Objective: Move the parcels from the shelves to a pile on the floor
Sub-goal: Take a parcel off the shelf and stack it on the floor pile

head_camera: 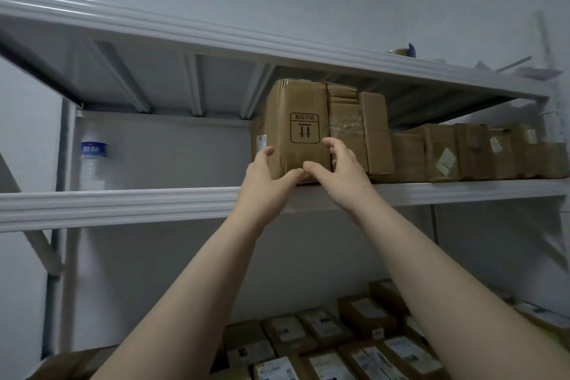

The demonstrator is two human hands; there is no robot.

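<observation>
**While both hands clamp a tall parcel, the rest wait on the shelves**

As both bare arms reach up and away from the camera, the left hand (267, 176) and the right hand (343, 170) hold the same tall parcel (294, 120) between them. The left hand's fingers wrap the parcel's left front corner, with the thumb lying across the bottom of its front face. The right hand's fingers curl round the parcel's right edge, and its thumb meets the left thumb low on the front. The two hands sit close together, thumbs touching or nearly so.

The tall parcel is a brown carton printed with a framed pair of downward arrows, and it has a small label on its left side. It stands upright at the near edge of the middle shelf (123, 205), reaching almost to the underside of the top shelf (185, 31). Whether its base has left the shelf cannot be told, as the hands cover it.

Just right of it, touching, stands a taped carton (344, 120) of similar height, then a slimmer box (377, 133). A row of lower parcels (462, 153) runs on to the right end of the shelf. Far to the left on the same shelf, well apart from the cartons, a clear water bottle (93, 160) with a blue label stands against the back wall.

Below, many labelled parcels (324, 345) lie packed side by side on a lower level. On the top shelf, far right, sits a roll of tape (403, 52).
</observation>
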